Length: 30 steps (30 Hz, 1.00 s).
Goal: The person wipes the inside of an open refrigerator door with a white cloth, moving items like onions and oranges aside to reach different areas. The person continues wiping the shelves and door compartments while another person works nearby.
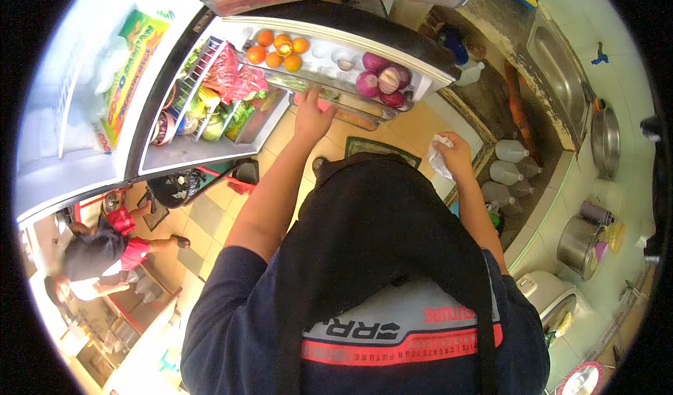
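Note:
My left hand (314,116) reaches to the lower clear bins (363,112) on the inside of an open refrigerator door (315,24). Its fingers are at the bin edge beside something pinkish-red; whether they grip it is hidden. Higher on the door, a white shelf holds several orange round fruits (274,59) and several red onions (367,84), one with its cut face showing. A small cut piece (345,65) lies between the two groups. Off to the right, my right hand (456,156) is closed around a crumpled white cloth or tissue (439,156).
Vegetables and a red plastic bag (229,74) fill the refrigerator's wire shelves. Translucent jugs (509,151) stand under the counter at right, below a steel sink (560,64). A steel pot (577,245) sits on the counter. Another person (100,253) is at lower left, near a dustpan (245,171).

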Each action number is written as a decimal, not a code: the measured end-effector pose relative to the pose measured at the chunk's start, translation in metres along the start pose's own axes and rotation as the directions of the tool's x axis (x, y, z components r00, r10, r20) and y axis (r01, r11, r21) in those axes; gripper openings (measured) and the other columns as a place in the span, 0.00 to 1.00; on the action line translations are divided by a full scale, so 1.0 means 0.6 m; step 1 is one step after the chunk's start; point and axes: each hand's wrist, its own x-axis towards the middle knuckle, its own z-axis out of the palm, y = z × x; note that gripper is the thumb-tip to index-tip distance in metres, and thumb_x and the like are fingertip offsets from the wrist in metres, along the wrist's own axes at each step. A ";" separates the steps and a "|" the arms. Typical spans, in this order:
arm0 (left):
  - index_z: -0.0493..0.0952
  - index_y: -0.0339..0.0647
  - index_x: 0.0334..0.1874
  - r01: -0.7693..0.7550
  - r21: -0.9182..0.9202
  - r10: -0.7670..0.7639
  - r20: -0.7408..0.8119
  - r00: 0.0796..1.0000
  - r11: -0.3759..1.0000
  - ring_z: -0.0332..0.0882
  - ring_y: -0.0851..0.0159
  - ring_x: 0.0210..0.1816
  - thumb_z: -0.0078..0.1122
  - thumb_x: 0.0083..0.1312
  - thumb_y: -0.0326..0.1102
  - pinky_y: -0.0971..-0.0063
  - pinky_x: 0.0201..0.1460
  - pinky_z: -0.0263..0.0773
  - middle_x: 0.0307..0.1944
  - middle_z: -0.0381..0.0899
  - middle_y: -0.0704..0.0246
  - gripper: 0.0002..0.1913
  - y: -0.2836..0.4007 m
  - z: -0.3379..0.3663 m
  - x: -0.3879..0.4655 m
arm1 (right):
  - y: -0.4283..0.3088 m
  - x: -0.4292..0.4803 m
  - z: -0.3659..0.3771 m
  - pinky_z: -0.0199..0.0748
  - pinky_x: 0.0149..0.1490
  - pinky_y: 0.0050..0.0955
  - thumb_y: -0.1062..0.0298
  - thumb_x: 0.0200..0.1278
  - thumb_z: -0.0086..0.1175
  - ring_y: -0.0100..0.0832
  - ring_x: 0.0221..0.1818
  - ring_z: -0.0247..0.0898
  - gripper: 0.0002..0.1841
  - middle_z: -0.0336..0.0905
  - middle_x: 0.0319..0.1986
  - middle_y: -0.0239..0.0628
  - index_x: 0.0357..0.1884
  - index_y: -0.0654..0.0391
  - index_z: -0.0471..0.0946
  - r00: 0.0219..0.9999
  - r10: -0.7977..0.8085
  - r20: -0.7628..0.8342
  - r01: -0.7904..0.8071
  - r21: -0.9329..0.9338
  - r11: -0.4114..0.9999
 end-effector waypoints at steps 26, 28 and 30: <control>0.82 0.30 0.67 -0.110 0.040 0.106 0.084 0.991 0.993 0.84 0.46 0.64 0.69 0.75 0.36 0.60 0.59 0.84 0.71 0.77 0.44 0.22 -0.124 0.043 0.052 | 0.090 -0.204 -0.407 0.84 0.61 0.51 0.58 0.64 0.68 0.54 0.54 0.88 0.22 0.91 0.50 0.54 0.57 0.55 0.88 0.554 -0.017 -0.832 -0.476 -0.334 0.814; 0.80 0.28 0.68 -0.112 0.051 0.104 0.143 0.984 0.992 0.83 0.45 0.64 0.70 0.74 0.34 0.62 0.58 0.84 0.72 0.76 0.43 0.24 -0.115 0.041 0.050 | 0.127 -0.243 -0.501 0.83 0.62 0.52 0.58 0.66 0.62 0.57 0.57 0.85 0.21 0.88 0.55 0.54 0.58 0.55 0.86 0.353 -0.181 -0.918 -0.559 -0.362 0.746; 0.79 0.25 0.67 -0.196 0.121 0.184 0.106 0.977 0.973 0.85 0.42 0.59 0.69 0.73 0.32 0.58 0.57 0.84 0.69 0.76 0.37 0.24 -0.104 0.037 0.050 | 0.172 -0.288 -0.583 0.78 0.68 0.51 0.47 0.69 0.66 0.55 0.66 0.79 0.28 0.82 0.64 0.54 0.65 0.52 0.82 0.326 -0.160 -0.932 -0.707 -0.353 0.613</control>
